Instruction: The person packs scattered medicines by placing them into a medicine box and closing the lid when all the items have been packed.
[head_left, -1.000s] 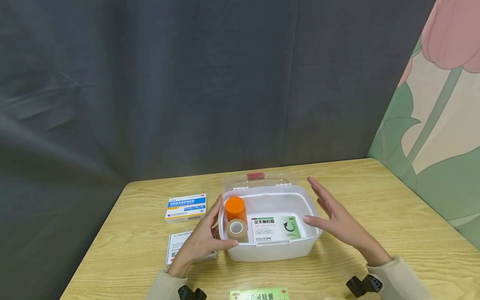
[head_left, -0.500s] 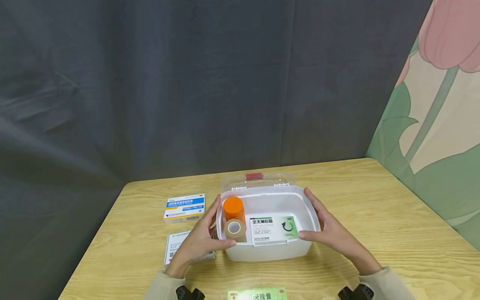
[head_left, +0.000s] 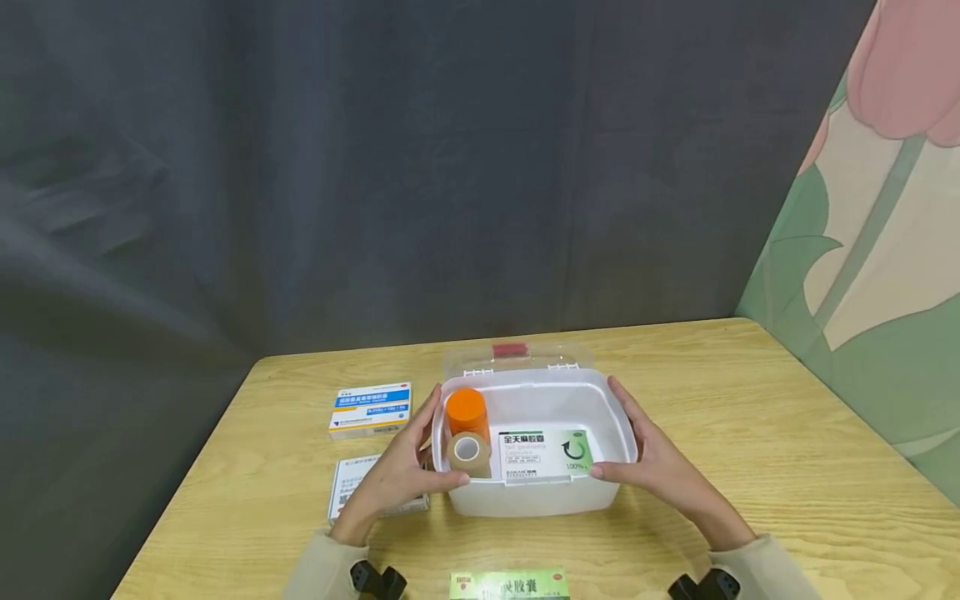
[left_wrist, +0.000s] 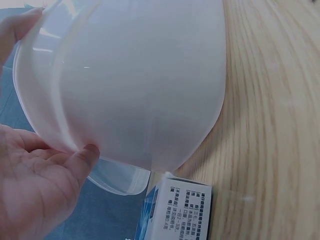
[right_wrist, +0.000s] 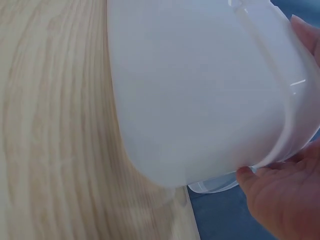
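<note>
A dark grey curtain [head_left: 412, 167] hangs behind a pale wood-grain surface [head_left: 765, 425], with a painted tulip mural [head_left: 892, 242] to the right. Near the middle of the surface stands one container [head_left: 536, 498] of milky, translucent plastic with rounded corners; its clear lid [head_left: 555, 357] is folded back behind it on white hinges and carries a red latch [head_left: 510, 350]. The left hand [head_left: 400, 475] and right hand [head_left: 656, 458] grip its two ends, thumbs at the front rim, other fingers round the sides.

Inside, at the left end, are one orange bottle [head_left: 467, 408] and one tan roll [head_left: 480, 462], which covers the bottle's lower front; one white-and-green carton [head_left: 545, 454] leans to their right. Left of the container lie a blue-and-white carton [head_left: 371, 410] and a grey-white carton [head_left: 351, 479], the latter partly hidden by the left hand. A green carton [head_left: 510, 585], cut off by the frame, lies in front. Cartons total four.
</note>
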